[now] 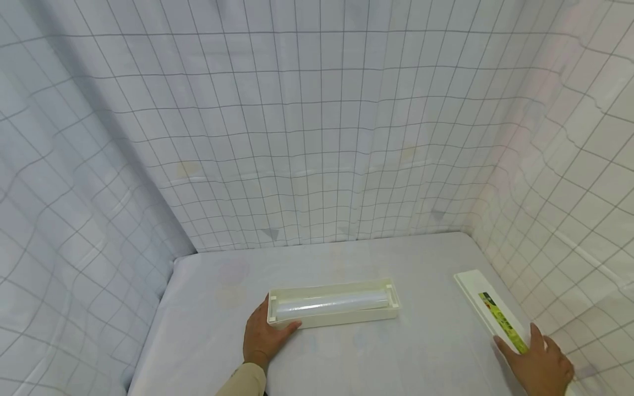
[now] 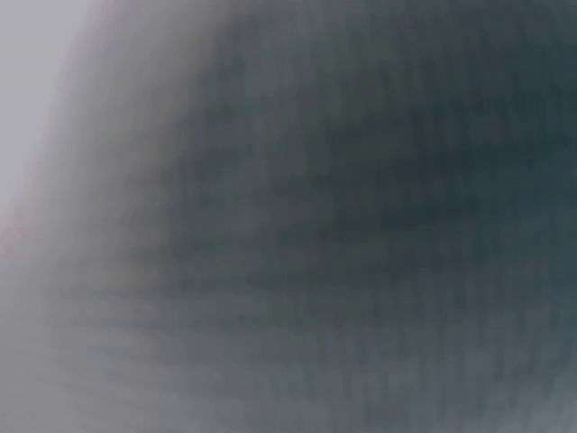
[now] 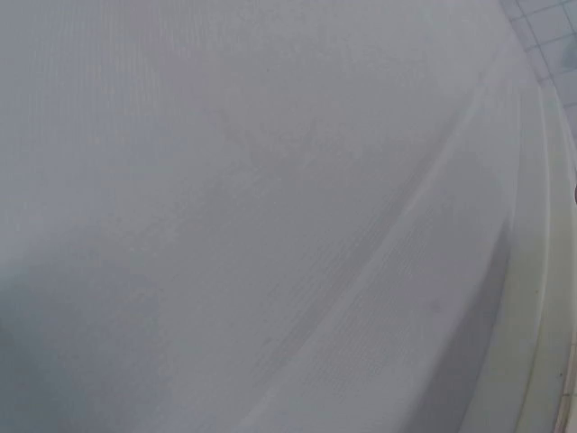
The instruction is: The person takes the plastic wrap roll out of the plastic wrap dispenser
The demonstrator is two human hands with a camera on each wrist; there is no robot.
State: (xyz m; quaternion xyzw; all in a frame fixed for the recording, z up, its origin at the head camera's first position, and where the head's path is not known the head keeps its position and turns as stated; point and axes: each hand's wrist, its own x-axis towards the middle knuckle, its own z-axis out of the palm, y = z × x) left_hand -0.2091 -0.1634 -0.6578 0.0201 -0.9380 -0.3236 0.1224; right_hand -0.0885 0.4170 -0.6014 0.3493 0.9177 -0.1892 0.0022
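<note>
A long cream-white open box (image 1: 346, 317) lies on the table in the head view, with a clear, shiny roll of plastic wrap (image 1: 332, 302) inside it. My left hand (image 1: 262, 334) grips the box's left end, the thumb along the front wall and the fingers round the end. Over at the right, my right hand (image 1: 540, 360) holds the near end of a long white lid (image 1: 470, 280) between thumb and fingers. A yellow-green label (image 1: 502, 322) runs along the lid's top. The right wrist view catches a pale edge (image 3: 532, 289) of the lid; the left wrist view is only blurred cloth.
A white cloth covers the table (image 1: 208, 308). White grid-patterned sheets hang behind (image 1: 317, 137), at the left (image 1: 64, 220) and at the right (image 1: 579, 192), close to the lid.
</note>
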